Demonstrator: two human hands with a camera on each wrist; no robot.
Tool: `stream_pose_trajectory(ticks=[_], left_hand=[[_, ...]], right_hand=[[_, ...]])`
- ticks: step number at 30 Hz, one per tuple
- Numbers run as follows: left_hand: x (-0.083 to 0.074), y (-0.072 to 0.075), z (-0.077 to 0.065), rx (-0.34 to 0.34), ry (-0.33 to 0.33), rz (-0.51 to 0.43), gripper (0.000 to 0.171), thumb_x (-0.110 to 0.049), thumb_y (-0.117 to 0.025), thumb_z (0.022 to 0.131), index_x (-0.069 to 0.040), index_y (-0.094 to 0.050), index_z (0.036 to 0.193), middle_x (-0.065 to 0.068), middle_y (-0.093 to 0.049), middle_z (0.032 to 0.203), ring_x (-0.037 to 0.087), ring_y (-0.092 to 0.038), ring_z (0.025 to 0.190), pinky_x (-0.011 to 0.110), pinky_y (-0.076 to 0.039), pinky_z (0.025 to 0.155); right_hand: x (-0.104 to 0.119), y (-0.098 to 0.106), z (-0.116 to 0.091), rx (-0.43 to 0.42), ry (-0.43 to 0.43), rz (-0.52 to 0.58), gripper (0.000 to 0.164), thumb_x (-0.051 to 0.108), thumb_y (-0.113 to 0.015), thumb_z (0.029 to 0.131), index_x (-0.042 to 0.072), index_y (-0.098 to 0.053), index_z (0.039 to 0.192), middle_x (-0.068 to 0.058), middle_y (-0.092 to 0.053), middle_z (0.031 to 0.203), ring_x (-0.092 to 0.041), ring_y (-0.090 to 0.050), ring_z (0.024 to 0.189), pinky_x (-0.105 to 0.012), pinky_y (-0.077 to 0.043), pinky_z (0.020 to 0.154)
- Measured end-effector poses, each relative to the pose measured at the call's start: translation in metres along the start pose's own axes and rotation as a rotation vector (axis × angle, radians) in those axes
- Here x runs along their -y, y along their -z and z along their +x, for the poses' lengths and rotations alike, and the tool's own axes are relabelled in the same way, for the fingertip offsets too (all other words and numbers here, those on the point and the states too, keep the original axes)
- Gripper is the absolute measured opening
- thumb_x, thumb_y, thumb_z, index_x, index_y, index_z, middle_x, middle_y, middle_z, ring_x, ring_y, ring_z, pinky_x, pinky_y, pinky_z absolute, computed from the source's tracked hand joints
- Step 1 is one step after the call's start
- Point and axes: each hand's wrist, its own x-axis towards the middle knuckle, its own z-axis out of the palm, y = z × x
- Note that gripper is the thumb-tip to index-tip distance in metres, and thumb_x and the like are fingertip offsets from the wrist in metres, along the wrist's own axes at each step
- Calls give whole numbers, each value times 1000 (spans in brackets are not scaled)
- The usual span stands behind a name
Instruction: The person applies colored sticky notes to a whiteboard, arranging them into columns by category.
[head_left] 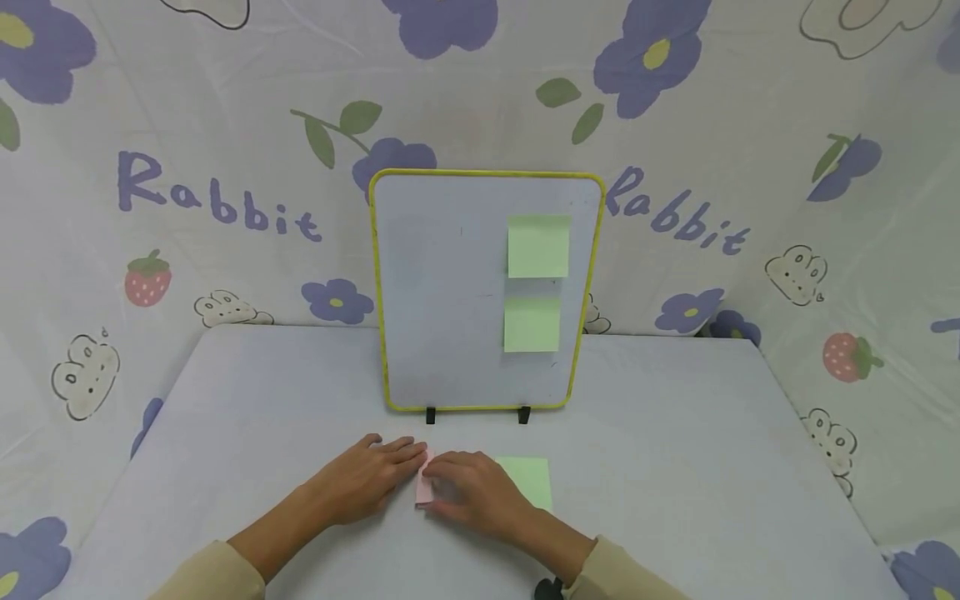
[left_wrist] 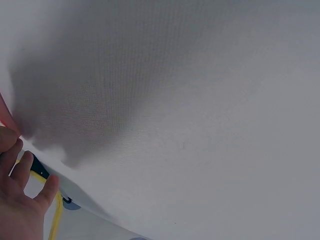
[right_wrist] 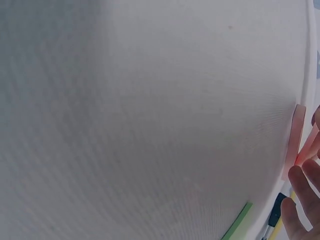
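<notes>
The landmark is a white rectangular whiteboard with rounded corners and a yellow frame (head_left: 435, 275), standing on 2 small black feet (head_left: 431, 415) upon a white table (head_left: 675, 433). In front of the whiteboard, below its left foot, a slim pink block of paper sticky notes (head_left: 424, 492) lies on the table between the 2 hands. The left hand (head_left: 375, 475) comes in from the block's left; in the left wrist view its thumb and forefinger appear to pinch the block's edge, the other fingers spread. The right hand (head_left: 480, 492) bends its thumb and forefinger round the block from the right, its remaining fingers fanned apart in the right wrist view. Whether it also has hold of a single sheet I cannot tell.

A thin pink paper flap (right_wrist: 307, 146) seems to stand up from the block, so the step in hand looks like parting 1 note from the stack. The next move calls for steadying the block while that sheet is drawn off evenly, without creasing it or bringing a 2nd sheet along.

On the whiteboard's right half, 2 square pale green paper notes (head_left: 538, 247) are stuck, 1 above the other. In front of its right foot lies a square pale green sticky-note pad (head_left: 531, 479), partly hidden by the right hand.
</notes>
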Motion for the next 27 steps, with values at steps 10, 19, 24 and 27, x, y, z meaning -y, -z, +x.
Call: stream_pose_trajectory(ticks=[10,19,24,27], left_hand=[[-1,3,1,3,17,-38,51,-10,-64,90,-6,-57,140,5,-56,144,22,-53,131,49,-48,95],[-2,6,1,2,25,-55,51,-9,-65,89,-7,-58,139,6,-56,143,22,-55,130,49,-49,94],[-2,4,2,-8,27,-49,49,-10,-64,90,-7,-59,138,6,-58,142,22,-55,130,47,-48,94],[-2,3,2,-14,26,-47,48,-11,-64,90,-8,-59,138,5,-58,141,22,-55,129,47,-49,93]], right_hand=[[2,0,4,-55,10,-10,21,25,-80,84,15,-74,102,6,-71,101,-10,-67,93,-27,-52,78],[3,-2,7,-43,-14,-6,27,23,-82,82,11,-72,104,4,-68,89,-8,-61,77,-23,-49,70],[6,-1,12,36,-99,30,18,23,-80,84,14,-73,98,7,-65,80,-4,-58,72,-17,-45,66],[7,-1,16,83,-174,78,15,22,-79,85,14,-74,96,10,-62,77,0,-54,69,-16,-43,64]])
